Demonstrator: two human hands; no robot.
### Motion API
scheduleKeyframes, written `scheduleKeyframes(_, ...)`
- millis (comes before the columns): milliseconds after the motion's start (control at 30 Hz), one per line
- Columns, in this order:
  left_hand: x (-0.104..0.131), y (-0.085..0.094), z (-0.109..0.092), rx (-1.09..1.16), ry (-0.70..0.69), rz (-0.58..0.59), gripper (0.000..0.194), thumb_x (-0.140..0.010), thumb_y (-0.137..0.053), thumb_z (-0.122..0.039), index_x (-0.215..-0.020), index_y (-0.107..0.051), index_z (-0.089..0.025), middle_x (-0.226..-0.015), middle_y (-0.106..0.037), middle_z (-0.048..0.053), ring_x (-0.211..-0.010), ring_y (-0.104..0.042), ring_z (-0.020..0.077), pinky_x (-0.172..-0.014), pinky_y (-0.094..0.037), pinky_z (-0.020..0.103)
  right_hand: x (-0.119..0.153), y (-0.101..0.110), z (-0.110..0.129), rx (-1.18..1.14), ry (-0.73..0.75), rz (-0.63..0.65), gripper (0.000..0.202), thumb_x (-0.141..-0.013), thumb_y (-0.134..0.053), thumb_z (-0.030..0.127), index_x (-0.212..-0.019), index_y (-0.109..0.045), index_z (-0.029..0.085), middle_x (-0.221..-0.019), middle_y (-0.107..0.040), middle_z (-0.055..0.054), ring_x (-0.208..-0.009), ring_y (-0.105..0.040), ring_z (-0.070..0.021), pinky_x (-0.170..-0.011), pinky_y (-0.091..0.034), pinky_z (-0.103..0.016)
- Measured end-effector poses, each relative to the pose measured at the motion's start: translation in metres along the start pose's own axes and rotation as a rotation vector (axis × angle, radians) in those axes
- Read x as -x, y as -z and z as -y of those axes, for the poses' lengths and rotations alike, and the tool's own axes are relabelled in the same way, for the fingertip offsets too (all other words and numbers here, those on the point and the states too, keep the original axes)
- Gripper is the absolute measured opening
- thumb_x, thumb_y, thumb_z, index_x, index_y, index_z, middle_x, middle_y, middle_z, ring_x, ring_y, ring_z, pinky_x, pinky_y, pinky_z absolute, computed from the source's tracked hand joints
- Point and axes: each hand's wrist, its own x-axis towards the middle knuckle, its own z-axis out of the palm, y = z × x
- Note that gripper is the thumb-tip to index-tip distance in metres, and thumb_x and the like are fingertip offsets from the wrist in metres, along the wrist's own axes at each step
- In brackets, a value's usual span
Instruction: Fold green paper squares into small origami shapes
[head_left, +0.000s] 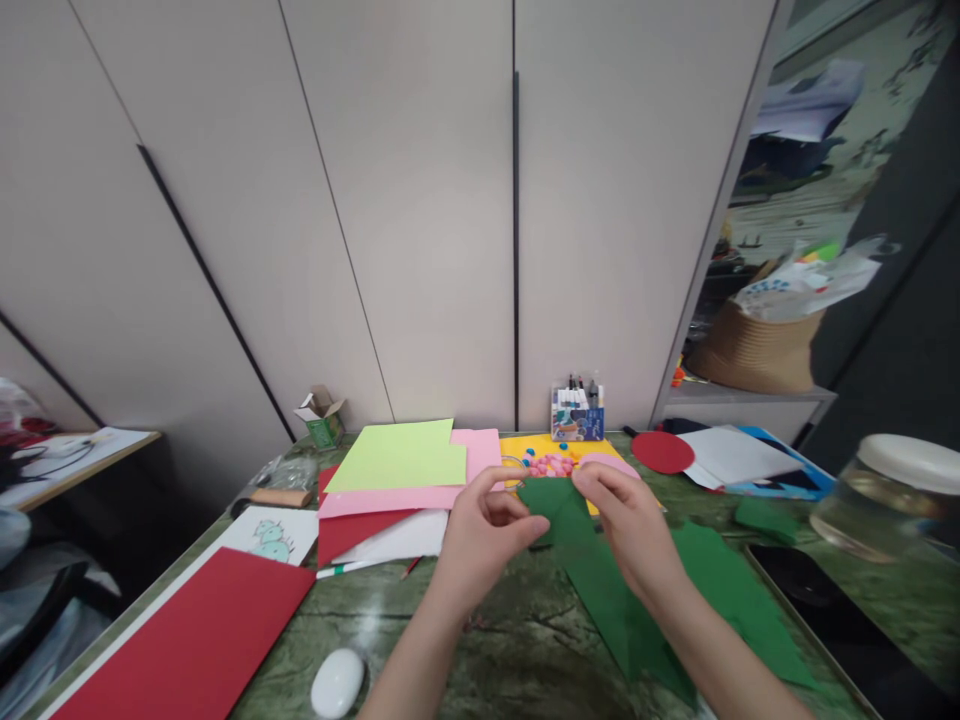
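Note:
A long green paper piece (592,570) slants across the middle of the table, its narrow top end between my hands. My right hand (626,515) pinches that end at its upper right corner with thumb and fingertips. Just left of the paper is my left hand (487,535), its fingers curled but apart, the thumb pointing at the paper's edge with a gap between thumb and index finger. Another green paper (739,590) lies to the right, partly behind my right forearm. Pink and blue small pieces (551,465) sit on a yellow sheet (525,443) beyond my hands.
Left are a red sheet (195,635), a drawing (274,535), stacked coloured papers (405,455) and a white oval object (337,683). A pen box (577,412) stands at the back. On the right are a red circle (664,452), a phone (840,625) and a lidded jar (881,500).

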Motion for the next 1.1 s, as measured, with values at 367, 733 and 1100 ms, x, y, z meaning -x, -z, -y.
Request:
scheduleKeyframes(367, 0.005, -0.001, -0.003, -0.07, -0.073, 0.016, 0.038, -0.062, -0.065, -0.007, -0.096, -0.052, -0.019, -0.064, -0.054, -0.005, -0.063, -0.05, 0.0092, -0.06, -0.038, 0.022, 0.003, -0.002, 0.002, 0.041, 0.056, -0.087, 0.023, -0.082, -0.053, 0.032, -0.063, -0.053, 0.018, -0.063, -0.049, 0.002, -0.065, -0.044, -0.0137, -0.06, -0.035, -0.022)
scheduleKeyframes(733, -0.003, -0.003, 0.01, 0.342, -0.031, -0.113, 0.022, -0.064, -0.069, -0.016, -0.084, -0.059, -0.015, -0.076, -0.061, 0.002, -0.07, -0.055, 0.0123, -0.066, -0.041, 0.024, 0.012, -0.009, 0.005, 0.278, 0.314, 0.018, 0.016, -0.08, -0.056, 0.025, -0.066, -0.055, 0.019, -0.067, -0.055, -0.001, -0.069, -0.05, -0.0162, -0.068, -0.039, -0.03)
scheduleKeyframes(1100, -0.002, 0.002, 0.008, 0.386, 0.045, -0.016, 0.029, -0.067, -0.068, -0.02, -0.094, -0.058, -0.019, -0.07, -0.056, -0.001, -0.067, -0.053, 0.0112, -0.064, -0.04, 0.023, 0.011, -0.002, 0.01, 0.363, 0.337, 0.093, 0.033, -0.078, -0.06, 0.023, -0.109, -0.055, 0.027, -0.1, -0.061, -0.005, -0.088, -0.057, -0.0199, -0.082, -0.045, -0.037)
